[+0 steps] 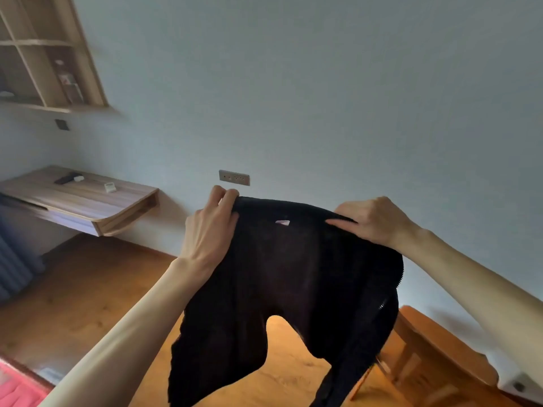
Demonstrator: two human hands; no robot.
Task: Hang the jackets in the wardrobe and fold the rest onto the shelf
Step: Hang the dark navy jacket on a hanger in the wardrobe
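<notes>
A black zip-up garment hangs in the air in front of me, held up by its top edge. A small white label shows near the collar, and a zipper runs down its right side. My left hand pinches the top left corner. My right hand grips the top right edge. The lower part of the garment drapes down in two dark flaps above the floor. No wardrobe or hanger is in view.
A wall-mounted wooden desk with small items stands at the left, under a wooden wall shelf. A wooden chair sits at the lower right behind the garment. A radiator is at the far left; red bedding shows bottom left.
</notes>
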